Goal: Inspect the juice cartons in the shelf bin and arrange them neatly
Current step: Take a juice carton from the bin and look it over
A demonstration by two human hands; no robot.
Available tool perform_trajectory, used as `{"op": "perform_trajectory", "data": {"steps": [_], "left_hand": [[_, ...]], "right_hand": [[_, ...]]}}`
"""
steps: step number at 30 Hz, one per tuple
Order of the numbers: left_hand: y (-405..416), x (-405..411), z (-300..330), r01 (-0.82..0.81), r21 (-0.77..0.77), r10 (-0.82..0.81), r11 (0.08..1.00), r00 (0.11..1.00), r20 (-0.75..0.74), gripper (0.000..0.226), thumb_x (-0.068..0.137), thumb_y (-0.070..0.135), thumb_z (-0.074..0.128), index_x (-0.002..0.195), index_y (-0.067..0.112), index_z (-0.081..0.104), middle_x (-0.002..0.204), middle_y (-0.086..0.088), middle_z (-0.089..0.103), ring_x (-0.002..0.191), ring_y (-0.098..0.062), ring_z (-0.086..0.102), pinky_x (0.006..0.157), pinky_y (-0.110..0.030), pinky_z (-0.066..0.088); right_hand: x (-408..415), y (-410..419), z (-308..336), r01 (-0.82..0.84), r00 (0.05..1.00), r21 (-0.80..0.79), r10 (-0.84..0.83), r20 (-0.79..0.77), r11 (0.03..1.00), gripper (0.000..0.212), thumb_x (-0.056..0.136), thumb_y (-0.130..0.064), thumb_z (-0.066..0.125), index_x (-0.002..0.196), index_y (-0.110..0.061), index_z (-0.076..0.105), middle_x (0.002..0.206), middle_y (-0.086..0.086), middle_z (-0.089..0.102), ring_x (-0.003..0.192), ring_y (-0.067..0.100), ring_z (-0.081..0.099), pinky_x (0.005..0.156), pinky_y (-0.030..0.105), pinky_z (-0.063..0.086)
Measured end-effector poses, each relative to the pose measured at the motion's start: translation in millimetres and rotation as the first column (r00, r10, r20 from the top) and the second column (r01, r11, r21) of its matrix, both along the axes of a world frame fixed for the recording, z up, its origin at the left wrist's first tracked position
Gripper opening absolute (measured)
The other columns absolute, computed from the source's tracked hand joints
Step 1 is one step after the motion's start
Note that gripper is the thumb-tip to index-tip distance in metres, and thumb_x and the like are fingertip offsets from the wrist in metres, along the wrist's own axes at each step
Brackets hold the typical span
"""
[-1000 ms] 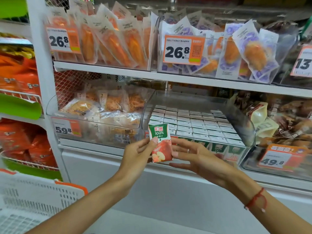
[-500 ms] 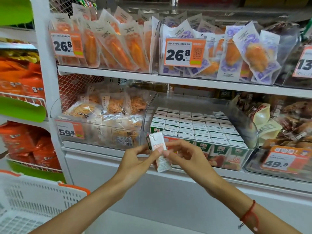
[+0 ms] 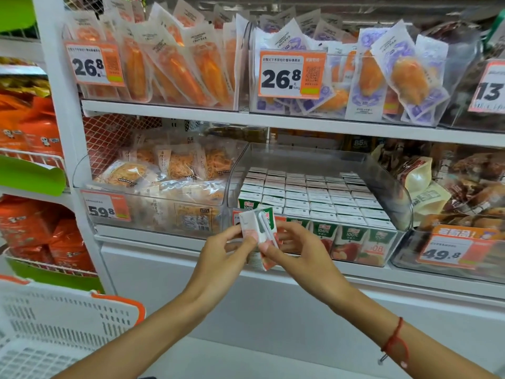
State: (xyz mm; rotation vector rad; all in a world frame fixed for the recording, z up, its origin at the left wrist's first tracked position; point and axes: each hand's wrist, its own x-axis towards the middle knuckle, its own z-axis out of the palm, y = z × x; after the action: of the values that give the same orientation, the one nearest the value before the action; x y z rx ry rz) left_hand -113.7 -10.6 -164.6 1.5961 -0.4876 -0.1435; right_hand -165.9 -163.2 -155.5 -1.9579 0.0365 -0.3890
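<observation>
A small juice carton, white and green with a wrapped straw on its back, is held tilted in front of the shelf. My left hand pinches its left side and my right hand grips its lower right. Behind it stands a clear shelf bin packed with several rows of upright juice cartons, green fronts facing out. The front left corner of the bin is hidden by the held carton.
A clear bin of shredded snack packs sits left of the juice bin, and a bin of brown snack bags sits right. Pouches fill the shelf above. A white basket with orange rim is at lower left.
The carton has been turned in my hands from its red and green front to its white side and then its straw side. Both hands stayed in front of the bin.
</observation>
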Motion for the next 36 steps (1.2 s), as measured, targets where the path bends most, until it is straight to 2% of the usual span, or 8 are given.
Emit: {"op": "perform_trajectory", "data": {"steps": [4, 7, 11, 15, 18, 27, 32, 36], "left_hand": [[-1.5, 0.4, 0.3, 0.012, -0.007, -0.012, 1.0, 1.0, -0.012, 0.017, 0.088, 0.026, 0.07, 0.105, 0.028, 0.07, 0.091, 0.012, 0.077, 0.087, -0.006, 0.073, 0.079, -0.022, 0.058], [3.4, 4.7, 3.7, 0.051, -0.028, -0.051, 0.998, 0.998, 0.021, 0.018, 0.085, 0.031, 0.069, 0.103, 0.032, 0.067, 0.095, 0.02, 0.074, 0.09, -0.002, 0.071, 0.075, -0.017, 0.056], [10.6, 7.3, 8.6, 0.059, 0.077, -0.073, 0.995, 0.978, 0.195, 0.03, 0.077, 0.039, 0.071, 0.106, 0.041, 0.062, 0.101, 0.028, 0.07, 0.094, 0.006, 0.066, 0.074, -0.009, 0.05], [18.6, 3.3, 13.7, -0.043, 0.17, -0.054, 0.985, 0.849, 0.525, 0.044, 0.074, 0.043, 0.073, 0.115, 0.043, 0.059, 0.111, 0.03, 0.065, 0.103, 0.005, 0.063, 0.085, -0.007, 0.047], [20.7, 1.9, 17.0, -0.04, 0.165, -0.065, 0.985, 0.809, 0.585, 0.047, 0.077, 0.042, 0.073, 0.12, 0.037, 0.057, 0.12, 0.026, 0.062, 0.11, 0.003, 0.06, 0.089, -0.011, 0.048], [12.2, -3.1, 12.5, 0.167, -0.001, -0.163, 0.986, 0.961, 0.222, 0.05, 0.082, 0.019, 0.076, 0.122, 0.04, 0.057, 0.117, 0.015, 0.068, 0.11, -0.005, 0.064, 0.092, -0.016, 0.05], [13.1, 1.3, 18.3, 0.093, -0.126, -0.092, 0.988, 0.996, 0.013, 0.055, 0.076, 0.041, 0.071, 0.125, 0.049, 0.048, 0.122, 0.008, 0.067, 0.107, -0.01, 0.068, 0.09, -0.033, 0.056], [14.2, 4.3, 16.0, 0.016, -0.223, -0.041, 0.975, 0.993, -0.106, 0.037, 0.078, 0.035, 0.07, 0.112, 0.042, 0.058, 0.122, 0.004, 0.067, 0.101, -0.014, 0.071, 0.076, -0.03, 0.059]], "right_hand": [[-0.3, -5.2, -1.5, -0.053, 0.998, -0.183, 0.056, 0.013, 0.982, 0.033, 0.083, -0.031, 0.075, 0.111, -0.041, 0.06, 0.092, -0.018, 0.07, 0.085, 0.002, 0.065, 0.075, 0.018, 0.053], [1.0, -14.7, 3.3, -0.118, 0.993, -0.141, 0.119, 0.001, 0.983, 0.03, 0.091, -0.029, 0.066, 0.112, -0.048, 0.057, 0.1, -0.011, 0.069, 0.088, 0.005, 0.066, 0.079, 0.018, 0.055], [0.7, -29.4, 11.9, -0.186, 0.982, 0.038, 0.187, -0.003, 0.982, 0.029, 0.087, -0.032, 0.064, 0.112, -0.045, 0.06, 0.113, -0.01, 0.069, 0.103, 0.003, 0.066, 0.086, 0.02, 0.054], [-5.5, -34.5, 13.3, -0.237, 0.964, -0.019, 0.237, 0.118, 0.971, 0.037, 0.084, -0.028, 0.066, 0.121, -0.034, 0.063, 0.118, -0.011, 0.069, 0.108, 0.012, 0.067, 0.088, 0.028, 0.056], [-12.1, -32.9, 16.4, -0.239, 0.951, -0.058, 0.245, 0.189, 0.969, 0.035, 0.086, -0.028, 0.065, 0.119, -0.039, 0.063, 0.118, -0.013, 0.068, 0.11, 0.012, 0.065, 0.088, 0.026, 0.056], [-14.7, -26.3, 10.7, -0.135, 0.966, -0.103, 0.154, 0.207, 0.985, 0.035, 0.091, -0.035, 0.057, 0.126, -0.035, 0.058, 0.111, -0.014, 0.067, 0.103, 0.011, 0.066, 0.084, 0.03, 0.057], [-13.3, -19.3, 12.7, -0.151, 0.975, -0.142, 0.171, 0.144, 0.978, 0.05, 0.089, -0.032, 0.06, 0.133, -0.049, 0.044, 0.115, -0.039, 0.056, 0.108, -0.006, 0.059, 0.079, 0.008, 0.049], [-12.1, -16.6, 13.2, -0.179, 0.975, -0.149, 0.196, 0.109, 0.972, 0.048, 0.083, -0.04, 0.062, 0.129, -0.047, 0.05, 0.116, -0.036, 0.061, 0.109, -0.005, 0.06, 0.084, 0.014, 0.053]]}}
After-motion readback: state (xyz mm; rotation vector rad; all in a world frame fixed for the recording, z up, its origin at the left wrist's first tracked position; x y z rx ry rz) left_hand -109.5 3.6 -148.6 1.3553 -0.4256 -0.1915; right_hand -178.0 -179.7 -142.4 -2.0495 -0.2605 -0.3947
